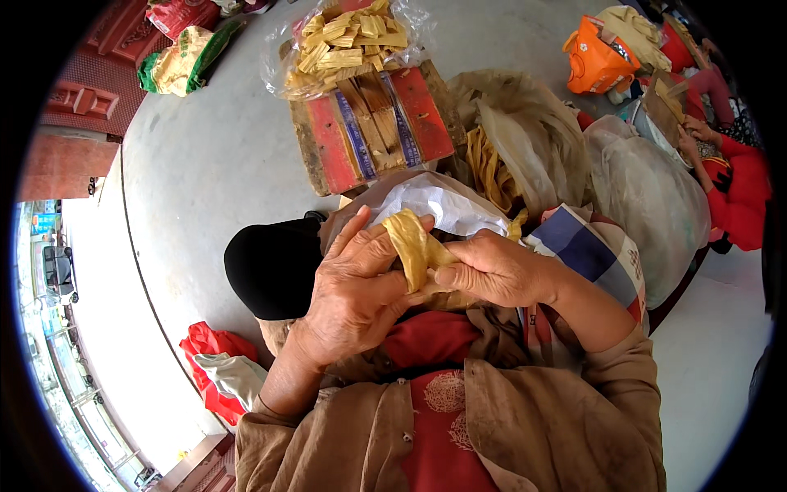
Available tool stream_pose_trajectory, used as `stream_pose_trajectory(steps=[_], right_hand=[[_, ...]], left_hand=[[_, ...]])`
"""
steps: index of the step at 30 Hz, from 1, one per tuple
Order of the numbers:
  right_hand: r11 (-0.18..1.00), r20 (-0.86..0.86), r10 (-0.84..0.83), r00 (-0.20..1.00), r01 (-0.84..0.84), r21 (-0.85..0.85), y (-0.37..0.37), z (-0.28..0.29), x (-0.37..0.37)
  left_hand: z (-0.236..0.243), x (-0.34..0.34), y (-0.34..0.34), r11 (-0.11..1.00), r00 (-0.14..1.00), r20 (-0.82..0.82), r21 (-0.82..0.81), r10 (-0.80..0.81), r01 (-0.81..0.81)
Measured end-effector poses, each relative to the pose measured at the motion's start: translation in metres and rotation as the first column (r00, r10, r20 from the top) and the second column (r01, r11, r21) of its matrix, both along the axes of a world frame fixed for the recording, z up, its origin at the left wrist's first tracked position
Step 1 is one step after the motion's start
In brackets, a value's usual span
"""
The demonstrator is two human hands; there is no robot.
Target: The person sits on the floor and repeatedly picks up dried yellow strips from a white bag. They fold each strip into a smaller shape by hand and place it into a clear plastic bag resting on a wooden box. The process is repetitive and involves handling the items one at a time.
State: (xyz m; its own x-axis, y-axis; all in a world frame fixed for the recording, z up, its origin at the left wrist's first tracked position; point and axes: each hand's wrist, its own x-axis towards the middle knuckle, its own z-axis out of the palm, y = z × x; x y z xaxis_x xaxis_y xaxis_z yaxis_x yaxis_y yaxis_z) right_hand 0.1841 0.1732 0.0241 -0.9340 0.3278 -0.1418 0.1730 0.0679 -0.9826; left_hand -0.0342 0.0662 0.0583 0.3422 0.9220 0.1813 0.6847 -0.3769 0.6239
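Observation:
A soft yellow strip (407, 239), like bean curd skin, is stretched between my hands over my lap. It loops over the fingers of my left hand (351, 291), which pinch it from the left. My right hand (498, 269) grips the strip's other side between thumb and bent fingers. Just beyond, a white plastic bag (438, 201) lies over my lap. Farther ahead, folded yellow pieces (348, 39) are heaped on clear plastic. They sit at the far end of a low red wooden bench (321, 135).
Right of the bench, a cloudy plastic bag (533, 123) holds long yellow strips (489, 170). Another translucent bag (648, 193) stands beside it. A person in red (742, 193) works at far right, near an orange bag (598, 59). At left are a black rounded object (270, 271) and a red bag (217, 353).

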Motion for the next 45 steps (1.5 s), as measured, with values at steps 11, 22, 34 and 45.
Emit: stream_pose_trajectory(steps=[11, 22, 34, 45], right_hand=[[0.520, 0.074, -0.398, 0.915, 0.291, -0.803, -0.012, 0.002, -0.001], [0.886, -0.163, -0.249, 0.955, 0.157, -0.436, 0.003, 0.005, -0.004], [0.863, -0.161, -0.311, 0.937, 0.207, -0.461, -0.006, -0.010, -0.011], [0.958, -0.071, -0.242, 0.968, 0.227, -0.175, 0.005, -0.001, 0.013]], left_hand=[[-0.016, 0.030, -0.002, 0.873, 0.945, -0.261, 0.485, 0.196, -0.047], [-0.023, 0.021, 0.003, 0.784, 0.830, -0.211, 0.507, 0.516, -0.359], [-0.046, 0.029, -0.011, 0.900, 0.920, 0.121, 0.197, 0.372, -0.390], [-0.028, 0.007, -0.021, 0.766, -0.112, 0.760, -0.642, 0.640, 0.025]])
